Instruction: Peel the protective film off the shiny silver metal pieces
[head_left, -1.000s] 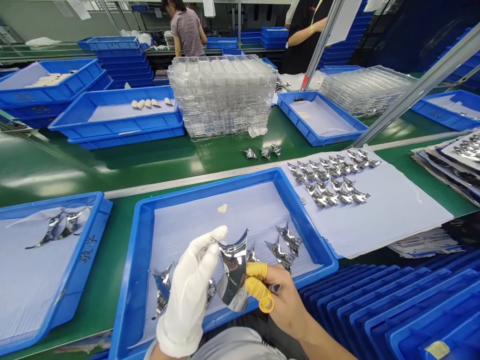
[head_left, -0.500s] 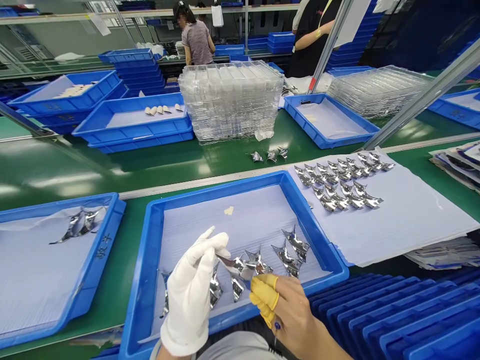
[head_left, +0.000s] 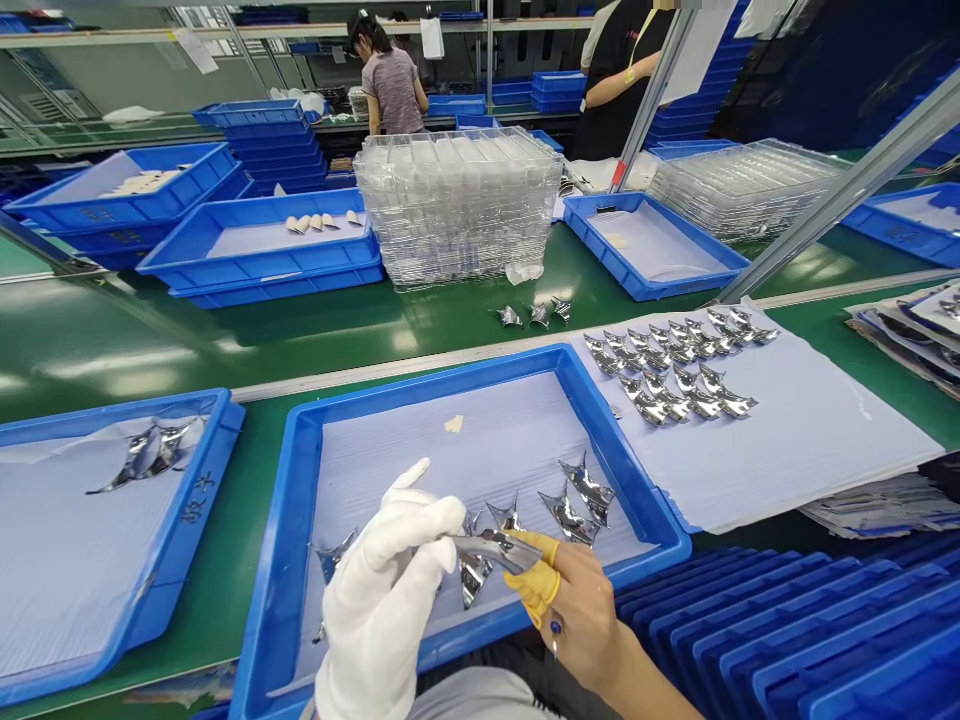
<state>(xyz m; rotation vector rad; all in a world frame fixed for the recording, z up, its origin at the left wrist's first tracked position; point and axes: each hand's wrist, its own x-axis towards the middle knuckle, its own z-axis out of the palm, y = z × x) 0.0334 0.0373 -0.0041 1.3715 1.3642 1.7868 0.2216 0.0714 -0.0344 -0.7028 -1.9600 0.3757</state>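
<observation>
My left hand (head_left: 386,595), in a white glove, pinches one end of a curved, mirror-bright chrome piece (head_left: 499,548) between thumb and fingers. My right hand (head_left: 570,600), with yellow finger cots, is closed at the other end of that piece. A slim tool with a dark blue end (head_left: 555,628) sticks out below the right palm; its tip is hidden. Both hands are above a blue tray (head_left: 420,385) lined with white sheet. In it lie several similar chrome pieces (head_left: 570,515), some partly hidden by my left hand, and a small cream scrap (head_left: 454,424).
Chrome pieces stand in rows on a white sheet (head_left: 795,430) at right. Another blue tray (head_left: 187,500) is at left. Stacked blue trays (head_left: 787,630) fill the lower right. Clear plastic trays (head_left: 457,210) are piled behind, near a slanted metal post (head_left: 847,190). Two people are in the background.
The chrome piece has been turned and now lies more level between my hands, with its edge toward me. My left fingers have shifted slightly right and down. The view has moved a little.
</observation>
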